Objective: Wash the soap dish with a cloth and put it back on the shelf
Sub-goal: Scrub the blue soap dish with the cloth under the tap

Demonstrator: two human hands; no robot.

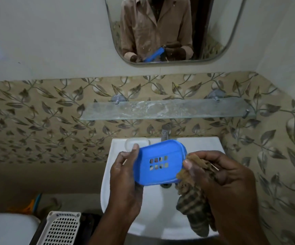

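While it is held over the white basin point(108, 183), the blue soap dish point(159, 161) sits at the middle of the view, tilted so that its underside with a block of small drain holes faces the camera. At its nine o'clock edge the left hand point(125, 175) grips it, thumb laid along the near rim and the other fingers curled behind the dish. At three o'clock the right hand point(219, 181) pinches a brown, striped cloth point(196, 204), its thumb pressing a fold of the cloth against the right end of the dish; the rest of the cloth hangs down toward five o'clock, over the basin's front rim.

Just past the dish at twelve o'clock stands a metal tap point(165, 132), and at eleven o'clock a moulded soap recess point(134, 142) shows in the basin's back ledge. A drain hole point(164, 185) peeps out under the dish at six o'clock. Farther up at twelve o'clock a glass shelf point(168, 109), streaked with white marks, is fixed to leaf-patterned tiles point(46, 121). Above that hangs a mirror point(175, 29), which reflects a person in a tan shirt holding the dish and cloth. Down at seven o'clock a white perforated basket point(62, 228) stands beside a white toilet point(9, 228).
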